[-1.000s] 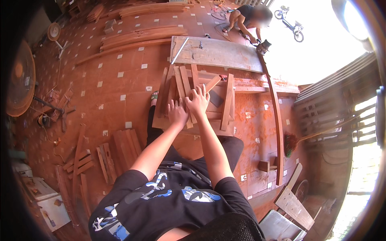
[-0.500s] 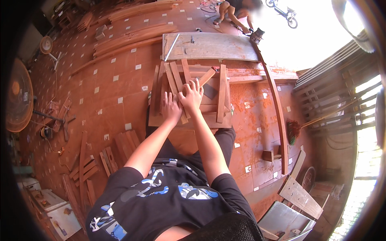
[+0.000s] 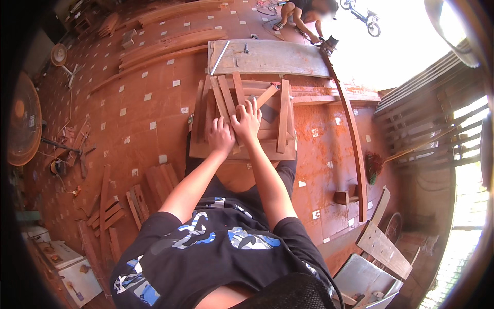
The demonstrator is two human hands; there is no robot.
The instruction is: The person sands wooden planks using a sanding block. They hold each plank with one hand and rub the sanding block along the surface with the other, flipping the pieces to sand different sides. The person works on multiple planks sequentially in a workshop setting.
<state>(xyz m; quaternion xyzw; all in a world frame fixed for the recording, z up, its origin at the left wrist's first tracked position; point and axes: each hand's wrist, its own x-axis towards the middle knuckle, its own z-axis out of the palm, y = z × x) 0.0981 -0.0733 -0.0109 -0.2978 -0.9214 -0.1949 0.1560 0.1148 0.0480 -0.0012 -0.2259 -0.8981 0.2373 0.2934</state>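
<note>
Both hands press flat on a low wooden bench just ahead of the person's knees. The left hand lies with fingers spread on a reddish wooden slat, one of three slats that run side by side away from the person. The right hand sits just beside it, touching it, fingers fanned wide over the same group of slats; neither hand is curled around anything. A fourth piece, a short diagonal slat, angles off past the right fingertips, and a longer upright slat lies along the bench's right side. Beyond the bench rests a wide grey plank with a metal ruler lying across its left end. A long curved strip of wood runs down the red tiled floor to the right. Loose offcuts are scattered on the floor at left, near a standing fan. At the top, another person crouches over a power tool.
</note>
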